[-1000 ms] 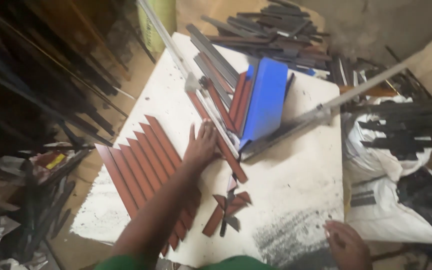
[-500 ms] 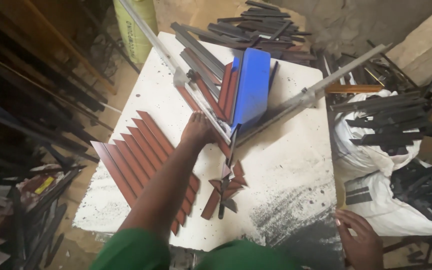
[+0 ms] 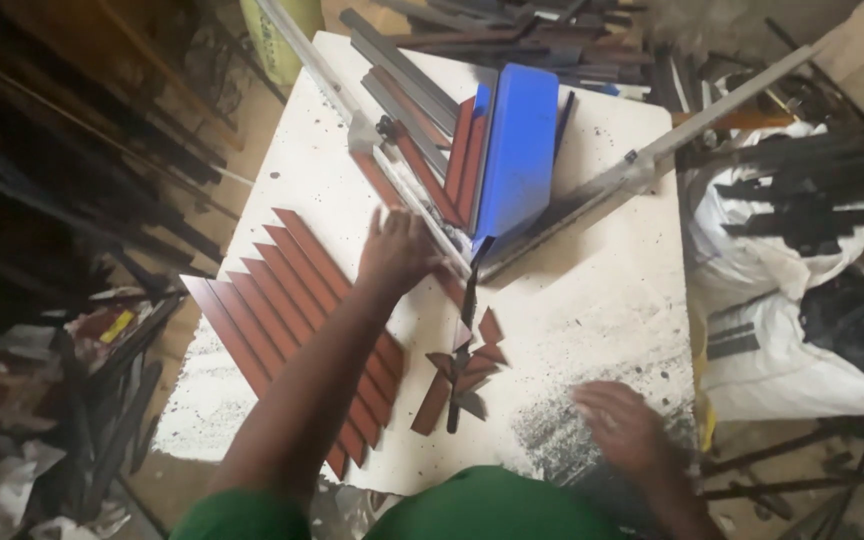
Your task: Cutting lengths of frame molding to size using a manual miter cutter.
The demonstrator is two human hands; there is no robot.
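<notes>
Two hands work over a white table (image 3: 592,290) dusted with dark filings, set in a cramped workshop with dark metal bars heaped beyond its far edge and white sacks (image 3: 752,330) to the right of it. On the table a row of reddish-brown strips (image 3: 282,310) lies side by side at a slant near the left edge, a blue panel (image 3: 517,160) leans among more strips and grey bars towards the far side, and two pale metal rails (image 3: 592,195) meet in a V near the middle. Since half a second ago the right hand (image 3: 622,425) has come up from the table's near right corner onto the dusty patch — it is blurred, fingers apparently spread, holding nothing. The left hand (image 3: 397,250) stays open and flat, just beside the rails' corner and touching the top of the strip row. Small reddish offcuts (image 3: 462,370) lie between the two hands, around a thin dark blade (image 3: 467,300).
</notes>
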